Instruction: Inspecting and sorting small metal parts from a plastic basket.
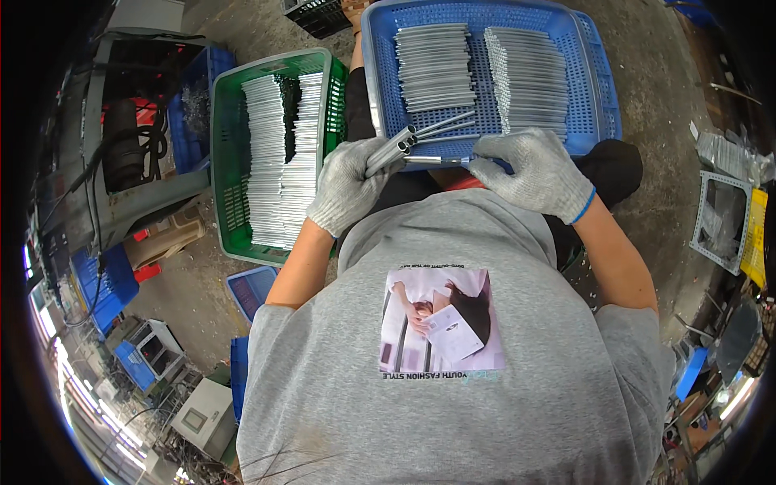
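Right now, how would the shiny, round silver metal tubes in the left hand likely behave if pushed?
The shiny, round silver metal tubes are probably stiff: they look straight. Hollow ends suggest lightness for their size; round sides could let them roll.

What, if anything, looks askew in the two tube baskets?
In the green basket, the tube rows look uneven: a jagged dark gap splits them at the far end, narrowing toward the near end. In the blue basket, the two stacks look tidier.
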`<state>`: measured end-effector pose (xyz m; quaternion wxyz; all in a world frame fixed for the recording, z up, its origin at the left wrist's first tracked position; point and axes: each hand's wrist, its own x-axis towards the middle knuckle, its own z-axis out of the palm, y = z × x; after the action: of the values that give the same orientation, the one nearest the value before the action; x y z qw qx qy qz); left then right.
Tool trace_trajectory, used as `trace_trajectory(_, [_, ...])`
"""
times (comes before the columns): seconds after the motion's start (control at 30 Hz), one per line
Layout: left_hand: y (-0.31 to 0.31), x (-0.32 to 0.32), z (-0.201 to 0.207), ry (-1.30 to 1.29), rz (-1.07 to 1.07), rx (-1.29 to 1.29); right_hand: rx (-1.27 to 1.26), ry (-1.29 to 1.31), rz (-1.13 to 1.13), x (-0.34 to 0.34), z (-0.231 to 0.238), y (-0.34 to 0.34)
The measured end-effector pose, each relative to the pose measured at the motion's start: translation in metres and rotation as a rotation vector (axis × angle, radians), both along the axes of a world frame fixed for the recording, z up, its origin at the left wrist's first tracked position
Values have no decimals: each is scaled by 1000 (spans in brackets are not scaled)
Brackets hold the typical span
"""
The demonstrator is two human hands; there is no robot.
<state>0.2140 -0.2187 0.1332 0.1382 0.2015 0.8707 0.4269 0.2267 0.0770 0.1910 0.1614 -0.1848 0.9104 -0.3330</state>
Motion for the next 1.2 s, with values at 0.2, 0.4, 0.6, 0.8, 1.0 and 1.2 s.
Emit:
trace_trajectory(0.2, [5, 4, 7, 113, -20, 12, 78, 75, -37, 1, -4, -2])
trace_trajectory(0.4, [18, 7, 22, 309, 20, -132, 155, -92, 1, 8, 3, -5])
trace_trajectory(0.6, [22, 4, 29, 360, -25, -185, 76, -17, -74, 7, 3, -2])
trace_trajectory(0.8, [17, 5, 26, 333, -32, -134, 102, -40, -97, 6, -3, -5])
trace_trajectory(1.0, [21, 7, 20, 417, 5, -141, 48, -114, -66, 9, 6, -5])
trace_trajectory(1.2, [18, 5, 22, 294, -15, -112, 66, -73, -124, 2, 1, -3])
